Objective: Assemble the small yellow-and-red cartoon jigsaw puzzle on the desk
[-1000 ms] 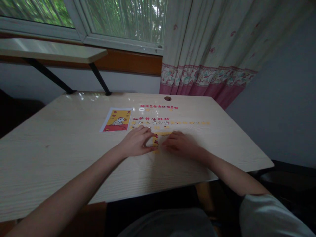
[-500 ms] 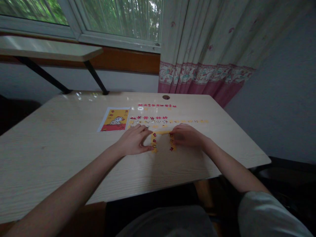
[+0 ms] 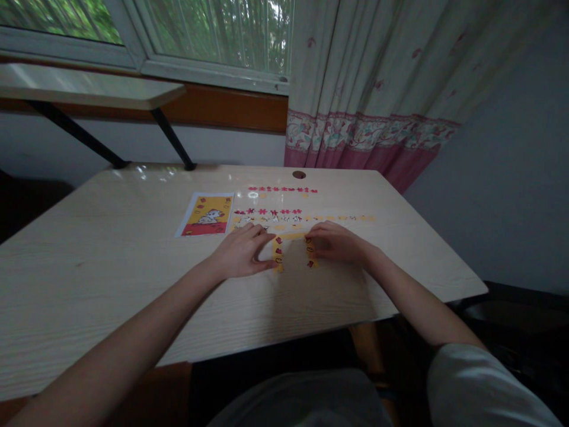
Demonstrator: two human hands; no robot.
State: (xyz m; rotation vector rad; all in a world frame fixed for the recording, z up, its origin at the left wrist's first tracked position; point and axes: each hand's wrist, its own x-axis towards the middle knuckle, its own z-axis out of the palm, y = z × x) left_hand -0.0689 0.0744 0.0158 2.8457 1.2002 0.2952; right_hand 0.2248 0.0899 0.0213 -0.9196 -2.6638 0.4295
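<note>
A partly joined yellow puzzle frame (image 3: 291, 236) with red marks lies on the wooden table (image 3: 133, 279) between my hands. My left hand (image 3: 242, 252) rests on the table, fingers curled, fingertips touching the frame's left strip (image 3: 278, 256). My right hand (image 3: 340, 243) lies with bent fingers against the frame's right strip (image 3: 310, 254). Rows of loose red and yellow puzzle pieces (image 3: 284, 212) lie just beyond the frame. A picture card (image 3: 206, 214) showing a white animal on yellow lies to the left of the rows.
A cable hole (image 3: 299, 175) sits near the table's far edge. A shelf on black brackets (image 3: 89, 89) hangs under the window at the back left. A flowered curtain (image 3: 368, 89) hangs at the back right. The table's right edge drops off near a grey wall.
My right hand has slid to the right, off the frame's middle, uncovering its right strip. The left hand has hardly moved. The camera has tipped slightly.
</note>
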